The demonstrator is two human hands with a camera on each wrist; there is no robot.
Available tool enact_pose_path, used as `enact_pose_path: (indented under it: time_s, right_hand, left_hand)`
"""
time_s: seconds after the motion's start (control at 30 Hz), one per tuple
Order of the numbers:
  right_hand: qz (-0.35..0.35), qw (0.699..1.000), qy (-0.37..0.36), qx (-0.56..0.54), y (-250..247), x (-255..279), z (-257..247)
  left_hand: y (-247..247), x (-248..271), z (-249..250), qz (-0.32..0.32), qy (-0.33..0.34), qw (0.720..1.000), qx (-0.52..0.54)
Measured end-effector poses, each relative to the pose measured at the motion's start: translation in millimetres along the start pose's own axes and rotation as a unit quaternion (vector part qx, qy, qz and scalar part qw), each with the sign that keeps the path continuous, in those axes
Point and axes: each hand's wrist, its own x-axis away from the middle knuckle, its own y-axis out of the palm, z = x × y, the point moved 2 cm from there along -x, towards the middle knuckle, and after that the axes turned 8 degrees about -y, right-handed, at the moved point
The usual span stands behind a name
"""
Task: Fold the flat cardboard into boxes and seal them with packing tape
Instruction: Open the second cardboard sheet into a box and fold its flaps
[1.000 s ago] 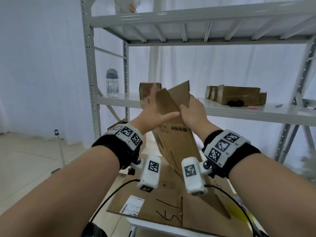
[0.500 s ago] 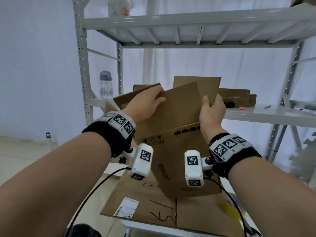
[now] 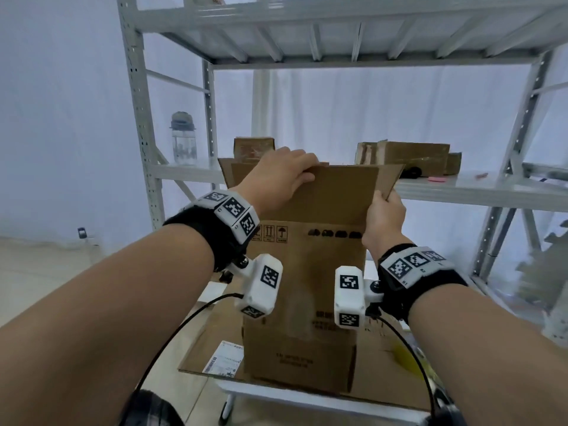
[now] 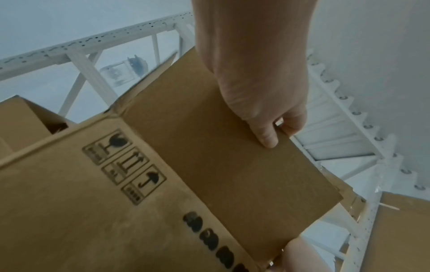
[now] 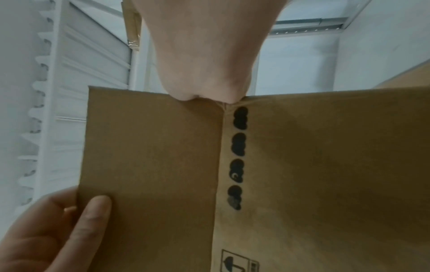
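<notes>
A brown cardboard box (image 3: 307, 287) stands upright on a flat cardboard sheet (image 3: 212, 342), its printed side facing me and its top flaps raised. My left hand (image 3: 276, 176) grips the top edge of the near flap, thumb on the front (image 4: 267, 136) and fingers over the back. My right hand (image 3: 384, 216) holds the box's upper right corner where the side flap begins; its fingers are hidden behind the cardboard (image 5: 204, 64). In the right wrist view my left hand (image 5: 58, 230) shows at the flap's edge. No tape is in view.
The flat sheet lies on a white table (image 3: 276, 395). Behind stands a grey metal rack (image 3: 135, 118); its shelf carries a clear bottle (image 3: 183, 139), a small taped box (image 3: 253, 147) and a stack of brown boxes (image 3: 412, 156).
The cardboard has swung from edge-on and tilted to upright and square to me, opening into a box. My left hand moved onto the near flap's top edge; my right hand dropped to the right corner.
</notes>
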Motion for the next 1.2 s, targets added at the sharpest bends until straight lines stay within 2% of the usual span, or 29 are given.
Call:
enact_pose_path:
  time_s: [0.17,0.27,0.33,0.4,0.47,0.53,0.57,0.63,0.7,0.73,0.77,0.9,1.1,1.2]
  right_hand:
    - [0.001,0.999,0.018,0.026,-9,-3,5]
    - [0.027,0.998,0.035,0.043,-22,-10,6]
    - [0.027,0.996,0.045,0.067,-28,-13,7]
    - [0.018,0.992,0.025,0.125,-29,-13,5]
    - [0.038,0.977,-0.046,0.204,-26,-11,-2]
    - [0.056,0.942,-0.179,0.277,-19,-2,-17]
    - [0.042,0.912,-0.252,0.320,-14,4,-24]
    - [-0.055,0.818,-0.364,0.441,2,12,-29]
    - [-0.176,0.726,-0.389,0.539,15,14,-20]
    - [-0.219,0.703,-0.379,0.560,19,14,-16]
    - [-0.249,0.697,-0.364,0.565,22,13,-13]
    - [-0.344,0.718,-0.294,0.528,22,13,-3]
    - [-0.420,0.644,-0.261,0.584,20,26,22]
    - [-0.448,0.604,-0.256,0.607,18,26,24]
  left_hand:
    - [13,0,-2,-0.001,-0.064,0.998,-0.018]
    - [22,8,-26,-0.020,-0.135,0.990,-0.043]
    - [26,19,-42,-0.007,-0.177,0.983,-0.051]
    - [30,29,-50,0.011,-0.206,0.976,-0.076]
    - [33,34,-52,0.015,-0.221,0.972,-0.079]
    - [36,34,-50,0.012,-0.225,0.972,-0.069]
    - [37,33,-48,0.009,-0.225,0.972,-0.066]
    - [38,31,-45,0.003,-0.225,0.973,-0.057]
    - [39,31,-42,-0.003,-0.222,0.973,-0.056]
    - [39,33,-40,-0.007,-0.220,0.973,-0.065]
    - [40,35,-40,-0.014,-0.217,0.973,-0.078]
    - [55,56,-43,-0.074,-0.188,0.971,-0.126]
    - [72,66,-37,-0.152,-0.108,0.967,-0.174]
    - [74,62,-34,-0.167,-0.095,0.965,-0.176]
